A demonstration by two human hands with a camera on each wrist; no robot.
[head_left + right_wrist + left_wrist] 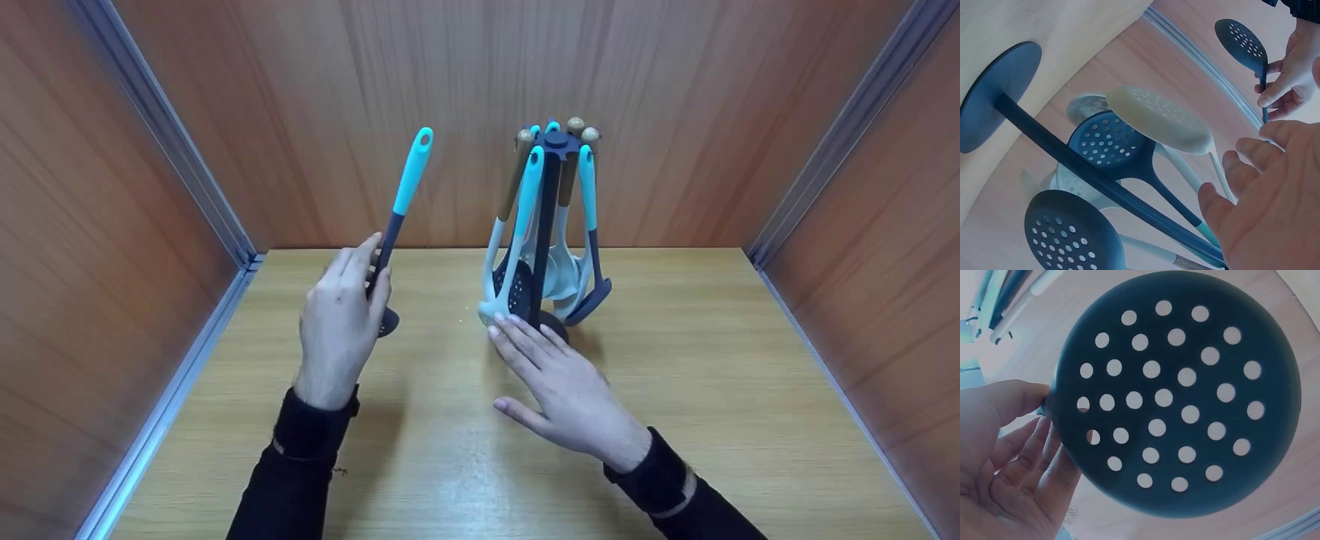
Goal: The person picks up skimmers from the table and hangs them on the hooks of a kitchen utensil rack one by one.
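My left hand [341, 315] grips the dark neck of a skimmer [411, 180] and holds it upright, teal handle up, round perforated head just above the table. In the left wrist view that perforated head [1179, 394] fills the frame, with my left hand [1010, 472] at its lower left. My right hand [555, 382] lies flat with straight fingers, its tips at the foot of a utensil stand [551, 217] hung with several teal and wooden-handled utensils. From the right wrist view I see the stand's pole [1072, 157], my right hand [1275, 197] and the skimmer [1239, 42].
The wooden table [712, 390] is boxed in by wood-panelled walls at the left, back and right, with aluminium strips [172, 390] along the corners. The stand's dark round base [994, 95] rests on the table near the middle.
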